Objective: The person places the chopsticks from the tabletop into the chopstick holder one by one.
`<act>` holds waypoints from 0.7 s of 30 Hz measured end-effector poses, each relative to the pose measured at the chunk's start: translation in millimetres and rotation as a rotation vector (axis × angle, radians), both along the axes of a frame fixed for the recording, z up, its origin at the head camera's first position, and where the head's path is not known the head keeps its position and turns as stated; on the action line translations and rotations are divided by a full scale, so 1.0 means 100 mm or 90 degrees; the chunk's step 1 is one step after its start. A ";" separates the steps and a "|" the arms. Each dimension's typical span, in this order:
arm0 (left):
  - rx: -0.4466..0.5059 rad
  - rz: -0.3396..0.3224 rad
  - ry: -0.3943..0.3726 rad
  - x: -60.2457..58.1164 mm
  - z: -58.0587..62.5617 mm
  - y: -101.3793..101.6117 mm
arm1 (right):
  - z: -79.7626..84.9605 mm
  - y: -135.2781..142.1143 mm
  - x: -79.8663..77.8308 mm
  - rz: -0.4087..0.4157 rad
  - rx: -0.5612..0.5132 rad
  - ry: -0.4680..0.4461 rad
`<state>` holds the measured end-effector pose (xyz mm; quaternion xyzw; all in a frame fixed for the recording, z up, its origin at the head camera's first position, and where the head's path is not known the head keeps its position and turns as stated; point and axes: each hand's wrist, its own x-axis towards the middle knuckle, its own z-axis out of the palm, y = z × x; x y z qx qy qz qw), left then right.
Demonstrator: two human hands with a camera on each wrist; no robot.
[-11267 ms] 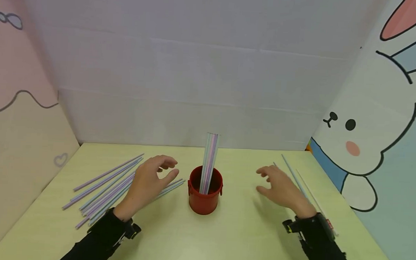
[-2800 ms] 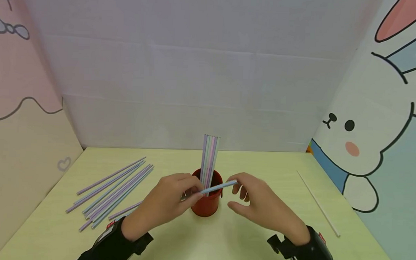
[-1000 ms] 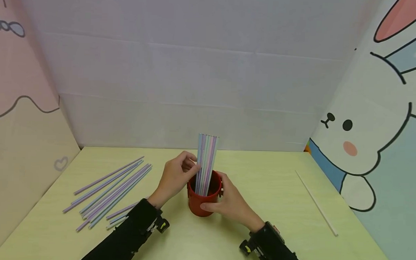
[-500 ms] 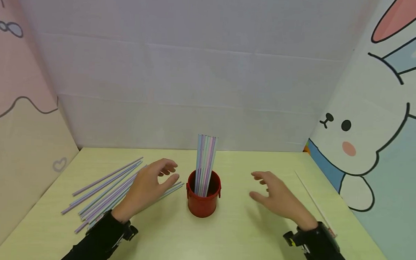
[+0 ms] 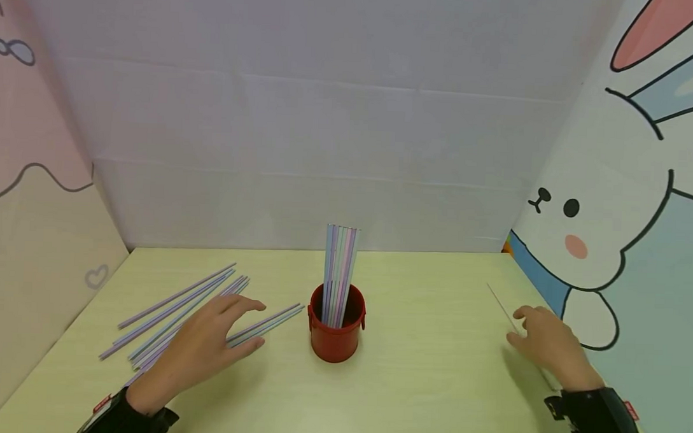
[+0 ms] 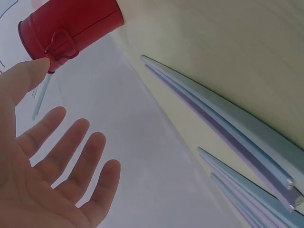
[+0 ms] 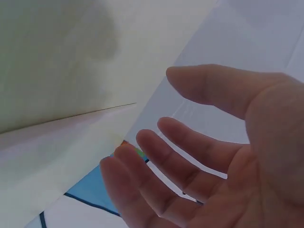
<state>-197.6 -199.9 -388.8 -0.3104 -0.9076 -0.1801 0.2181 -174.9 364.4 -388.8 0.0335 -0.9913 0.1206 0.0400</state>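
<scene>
Pastel drinking straws (image 5: 340, 273) stand bunched in a red bucket (image 5: 335, 347) at the table's middle. My left hand (image 5: 204, 339), fingers apart and holding nothing, hovers over the straws on the left. Its thumb and fingertips are near a small group of straws (image 5: 271, 325); its forearm side hides part of the larger fan of straws (image 5: 165, 309). In the left wrist view, straws (image 6: 223, 118) lie beside the spread hand (image 6: 52, 171). At far right my right hand (image 5: 551, 348) is above a single white straw (image 5: 501, 305), fingers loosely bent, grasping nothing in the right wrist view.
The pale yellow table (image 5: 409, 384) meets a white back wall (image 5: 303, 138). Side panels with cartoon drawings rise at left and right, the rabbit panel (image 5: 609, 251) close behind my right hand.
A blue straw passed between my hands and went into the bucket, while my right hand held the bucket. Both hands then let go and moved apart, left to the fan, right to the white straw.
</scene>
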 end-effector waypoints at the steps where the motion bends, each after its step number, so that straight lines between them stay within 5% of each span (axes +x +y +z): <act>1: -0.006 0.000 0.002 0.01 -0.02 -0.02 | -0.02 0.05 0.00 -0.011 0.002 -0.017; 9: -0.030 -0.001 -0.011 0.02 -0.15 -0.10 | -0.19 0.25 0.01 -0.059 0.019 -0.094; 21: -0.042 0.005 -0.016 0.00 -0.18 -0.09 | -0.23 0.20 0.02 -0.012 -0.010 -0.012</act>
